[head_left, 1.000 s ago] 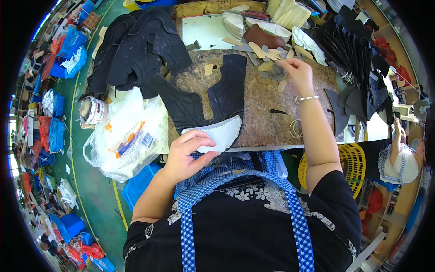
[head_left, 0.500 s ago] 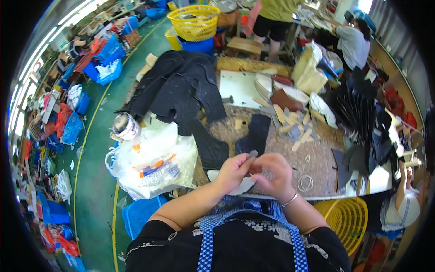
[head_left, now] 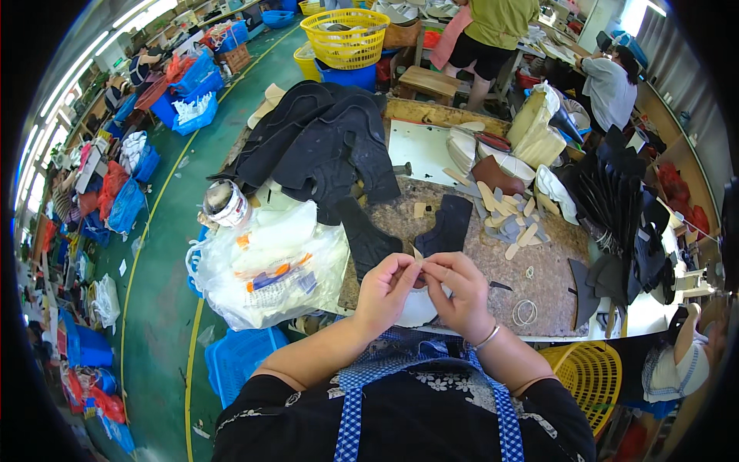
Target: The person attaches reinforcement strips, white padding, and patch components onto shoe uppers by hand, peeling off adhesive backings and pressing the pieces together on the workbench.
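My left hand (head_left: pixel 383 291) and my right hand (head_left: pixel 462 294) meet at the front edge of the work table, fingertips pinched together on a small tan strip (head_left: pixel 417 252). Only the strip's tip shows above my fingers; the rest is hidden. Just beyond lie two black curved shoe-upper pieces, one at left (head_left: pixel 368 240) and one at right (head_left: pixel 446 223). A white piece (head_left: pixel 418 309) sits partly beneath my hands. To the right is a loose pile of tan and grey oblong strips (head_left: pixel 508 214).
A black-handled blade (head_left: pixel 500 286) and string loops (head_left: pixel 525 313) lie right of my hands. Left are a plastic bag (head_left: pixel 269 266), a glue-smeared can (head_left: pixel 227 203) and stacked black pieces (head_left: pixel 308 142). A yellow basket (head_left: pixel 589 377) stands below the table. Two people work beyond.
Both hands have drawn closer together in a pinch. A tan tip now shows above the fingers, where a grey end showed before. The view has shifted slightly.
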Demonstrator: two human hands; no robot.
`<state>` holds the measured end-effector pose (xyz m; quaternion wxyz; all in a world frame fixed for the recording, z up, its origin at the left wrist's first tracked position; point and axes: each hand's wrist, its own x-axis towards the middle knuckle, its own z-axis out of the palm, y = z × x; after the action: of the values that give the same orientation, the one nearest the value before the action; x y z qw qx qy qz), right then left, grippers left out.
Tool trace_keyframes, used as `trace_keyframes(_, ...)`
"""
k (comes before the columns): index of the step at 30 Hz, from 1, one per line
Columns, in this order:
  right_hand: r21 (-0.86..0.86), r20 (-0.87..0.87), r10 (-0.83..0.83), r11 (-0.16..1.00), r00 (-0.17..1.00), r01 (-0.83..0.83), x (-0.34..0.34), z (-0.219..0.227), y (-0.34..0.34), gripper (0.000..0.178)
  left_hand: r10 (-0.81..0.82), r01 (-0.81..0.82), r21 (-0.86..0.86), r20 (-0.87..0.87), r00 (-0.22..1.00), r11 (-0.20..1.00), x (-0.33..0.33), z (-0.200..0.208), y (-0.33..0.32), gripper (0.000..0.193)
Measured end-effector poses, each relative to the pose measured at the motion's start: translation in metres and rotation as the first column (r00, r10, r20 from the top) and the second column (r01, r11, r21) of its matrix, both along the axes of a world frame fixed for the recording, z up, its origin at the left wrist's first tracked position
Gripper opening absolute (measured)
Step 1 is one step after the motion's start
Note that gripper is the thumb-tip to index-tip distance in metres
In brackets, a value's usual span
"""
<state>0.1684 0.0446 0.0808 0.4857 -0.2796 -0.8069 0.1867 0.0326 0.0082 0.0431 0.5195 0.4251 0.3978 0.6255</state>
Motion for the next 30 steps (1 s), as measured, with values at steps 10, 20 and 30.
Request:
trace_keyframes(10, 0.078, 0.109, -0.045, 0.996, 0.993, 0.037, 0.006, 0.004, -0.005, 0.011, 0.229, -0.151, 0.195, -0.479, 0.847, 0.969, 0.007, 0.006, -0.012, 0.006)
trace_keyframes(20, -0.588, -0.073, -0.443, 0.743, 0.894, 0.320, 0.078, -0.032, 0.035, 0.011, -0.164, 0.167, -0.116, 0.038, 0.986, 0.979, -0.011, 0.004, -0.005, 0.016)
trace_keyframes(30, -0.123, 0.293, 0.086, 0.991, 0.952, -0.052, 0.013, -0.019, 0.015, 0.019, -0.313, 0.333, -0.291, 0.114, 0.943, 0.897, -0.022, -0.009, -0.026, 0.020)
